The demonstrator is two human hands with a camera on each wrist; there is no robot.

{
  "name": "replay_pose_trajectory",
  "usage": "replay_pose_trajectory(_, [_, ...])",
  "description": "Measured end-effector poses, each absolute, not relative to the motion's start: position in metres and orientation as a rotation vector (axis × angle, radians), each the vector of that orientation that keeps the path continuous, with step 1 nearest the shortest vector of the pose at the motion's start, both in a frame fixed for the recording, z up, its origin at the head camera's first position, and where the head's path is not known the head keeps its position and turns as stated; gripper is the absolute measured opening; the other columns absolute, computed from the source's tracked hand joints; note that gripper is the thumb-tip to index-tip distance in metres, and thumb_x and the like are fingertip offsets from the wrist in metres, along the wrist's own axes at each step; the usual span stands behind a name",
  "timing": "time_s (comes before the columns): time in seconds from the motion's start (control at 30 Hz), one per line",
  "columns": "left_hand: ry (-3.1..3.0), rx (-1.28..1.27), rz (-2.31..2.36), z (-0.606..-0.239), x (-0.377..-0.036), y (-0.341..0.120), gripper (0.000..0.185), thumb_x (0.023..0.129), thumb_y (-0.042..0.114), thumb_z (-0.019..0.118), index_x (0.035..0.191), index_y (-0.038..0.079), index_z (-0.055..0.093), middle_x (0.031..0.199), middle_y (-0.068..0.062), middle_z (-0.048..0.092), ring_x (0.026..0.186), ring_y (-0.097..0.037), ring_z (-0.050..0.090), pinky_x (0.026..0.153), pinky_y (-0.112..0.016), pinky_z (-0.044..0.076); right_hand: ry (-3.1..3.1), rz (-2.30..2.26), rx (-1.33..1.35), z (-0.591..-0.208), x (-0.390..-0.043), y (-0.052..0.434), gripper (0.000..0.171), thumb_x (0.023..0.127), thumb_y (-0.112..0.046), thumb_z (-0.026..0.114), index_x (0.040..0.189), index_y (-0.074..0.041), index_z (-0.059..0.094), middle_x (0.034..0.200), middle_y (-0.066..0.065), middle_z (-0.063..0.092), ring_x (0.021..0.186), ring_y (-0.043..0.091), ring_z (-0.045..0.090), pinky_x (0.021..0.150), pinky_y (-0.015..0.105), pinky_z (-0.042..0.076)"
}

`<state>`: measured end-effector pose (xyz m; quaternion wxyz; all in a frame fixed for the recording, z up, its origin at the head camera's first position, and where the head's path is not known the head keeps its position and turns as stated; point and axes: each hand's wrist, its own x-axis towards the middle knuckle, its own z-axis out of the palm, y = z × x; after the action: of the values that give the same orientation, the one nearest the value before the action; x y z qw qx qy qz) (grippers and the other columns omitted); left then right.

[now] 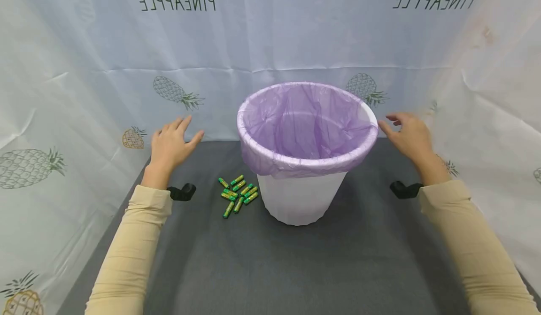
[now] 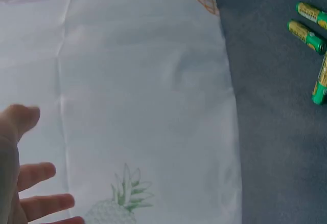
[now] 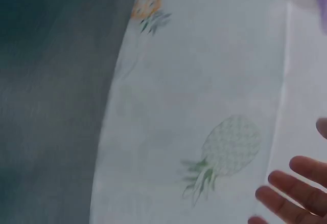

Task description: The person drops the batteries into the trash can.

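A white bin [image 1: 301, 197] lined with a thin purple bag [image 1: 300, 132] stands upright on the grey surface, the bag folded over its rim. Left of its base lie several small green and yellow batteries [image 1: 238, 186] in a loose cluster; a few batteries [image 2: 306, 36] also show in the left wrist view. My left hand [image 1: 171, 143], fingers spread, is raised left of the batteries and holds nothing. On the other side my right hand [image 1: 407, 134] is raised close to the bin's right rim, its fingers relaxed; whether it touches the bag I cannot tell.
A white curtain [image 1: 220, 47] printed with pineapples hangs behind and at both sides. The dark grey cloth [image 1: 270, 268] covers the surface beneath the bin. Black straps [image 1: 183, 192] stick out from both wrists.
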<state>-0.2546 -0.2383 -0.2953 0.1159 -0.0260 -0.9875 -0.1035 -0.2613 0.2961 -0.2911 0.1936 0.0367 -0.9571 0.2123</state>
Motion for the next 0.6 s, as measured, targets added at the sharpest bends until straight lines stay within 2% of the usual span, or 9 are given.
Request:
replay_pose_trajectory(0.07, [-2.841, -0.098, -0.319, -0.297, -0.252, -0.235, 0.062, 0.1, 0.051, 0.038, 0.151, 0.015, 0.032, 0.15, -0.023, 0.04, 0.134, -0.046, 0.038, 0.107, -0.066, 0.029, -2.572, 0.7, 0.15, -0.291, -0.257, 0.291, 0.046, 0.098, -0.034, 0.052, 0.121, 0.005, 0.062, 0.117, 0.03, 0.064, 0.095, 0.025, 0.065, 0.086, 0.044, 0.05])
replay_pose_trajectory(0.1, [-2.808, -0.115, -0.328, -0.298, -0.25, -0.234, 0.058, 0.101, 0.046, 0.041, 0.149, 0.014, 0.037, 0.146, -0.023, 0.044, 0.131, -0.046, 0.043, 0.103, -0.063, 0.035, -2.518, 0.759, 0.173, -0.291, -0.255, 0.289, 0.041, 0.097, -0.029, 0.054, 0.118, 0.006, 0.064, 0.107, 0.024, 0.069, 0.088, 0.013, 0.066, 0.082, 0.033, 0.051])
replay_pose_trajectory(0.17, [-2.745, -0.146, -0.353, -0.301, -0.245, -0.231, 0.051, 0.101, 0.039, 0.045, 0.144, 0.011, 0.045, 0.138, -0.023, 0.053, 0.118, -0.044, 0.054, 0.089, -0.058, 0.046, -2.426, 0.875, 0.217, -0.292, -0.251, 0.284, 0.036, 0.096, -0.023, 0.057, 0.114, 0.007, 0.066, 0.088, 0.003, 0.073, 0.074, -0.009, 0.059, 0.072, 0.015, 0.048])
replay_pose_trajectory(0.23, [-2.686, -0.186, -0.391, -0.305, -0.241, -0.228, 0.045, 0.1, 0.033, 0.048, 0.138, 0.009, 0.053, 0.131, -0.022, 0.059, 0.106, -0.041, 0.062, 0.072, -0.051, 0.051, -2.363, 1.009, 0.245, -0.292, -0.247, 0.28, 0.034, 0.095, -0.02, 0.058, 0.113, 0.008, 0.066, 0.079, -0.02, 0.067, 0.068, -0.024, 0.048, 0.064, 0.003, 0.04])
replay_pose_trajectory(0.3, [-2.65, -0.22, -0.444, -0.308, -0.237, -0.225, 0.041, 0.1, 0.03, 0.05, 0.134, 0.009, 0.057, 0.125, -0.021, 0.063, 0.097, -0.038, 0.066, 0.059, -0.046, 0.049, -2.302, 1.149, 0.274, -0.293, -0.242, 0.276, 0.032, 0.095, -0.02, 0.058, 0.11, 0.007, 0.067, 0.079, -0.035, 0.057, 0.066, -0.021, 0.053, 0.06, 0.002, 0.042])
replay_pose_trajectory(0.33, [-2.645, -0.23, -0.482, -0.31, -0.234, -0.224, 0.04, 0.1, 0.029, 0.05, 0.133, 0.009, 0.058, 0.122, -0.021, 0.065, 0.094, -0.037, 0.066, 0.058, -0.045, 0.049, -2.274, 1.215, 0.287, -0.293, -0.24, 0.274, 0.028, 0.095, -0.02, 0.058, 0.108, 0.003, 0.069, 0.079, -0.037, 0.057, 0.067, -0.019, 0.055, 0.058, 0.003, 0.044])
replay_pose_trajectory(0.43, [-2.651, -0.251, -0.583, -0.317, -0.227, -0.221, 0.038, 0.1, 0.027, 0.05, 0.132, 0.01, 0.059, 0.12, -0.019, 0.066, 0.098, -0.036, 0.066, 0.063, -0.047, 0.05, -2.188, 1.377, 0.323, -0.296, -0.232, 0.267, 0.014, 0.095, -0.015, 0.058, 0.101, -0.018, 0.07, 0.085, -0.033, 0.062, 0.068, -0.013, 0.06, 0.058, 0.006, 0.047])
replay_pose_trajectory(0.5, [-2.663, -0.257, -0.638, -0.322, -0.224, -0.22, 0.037, 0.1, 0.027, 0.049, 0.132, 0.01, 0.059, 0.12, -0.018, 0.066, 0.1, -0.037, 0.065, 0.069, -0.049, 0.051, -2.128, 1.461, 0.349, -0.299, -0.228, 0.262, 0.025, 0.094, -0.008, 0.057, 0.096, -0.031, 0.067, 0.086, -0.03, 0.065, 0.067, -0.011, 0.06, 0.058, 0.007, 0.047])
replay_pose_trajectory(0.6, [-2.662, -0.271, -0.712, -0.332, -0.218, -0.22, 0.036, 0.1, 0.024, 0.051, 0.132, 0.009, 0.059, 0.119, -0.018, 0.066, 0.104, -0.037, 0.064, 0.075, -0.051, 0.05, -2.013, 1.616, 0.387, -0.303, -0.221, 0.254, 0.032, 0.095, -0.004, 0.054, 0.094, -0.033, 0.069, 0.087, -0.024, 0.068, 0.07, -0.008, 0.061, 0.06, 0.008, 0.048])
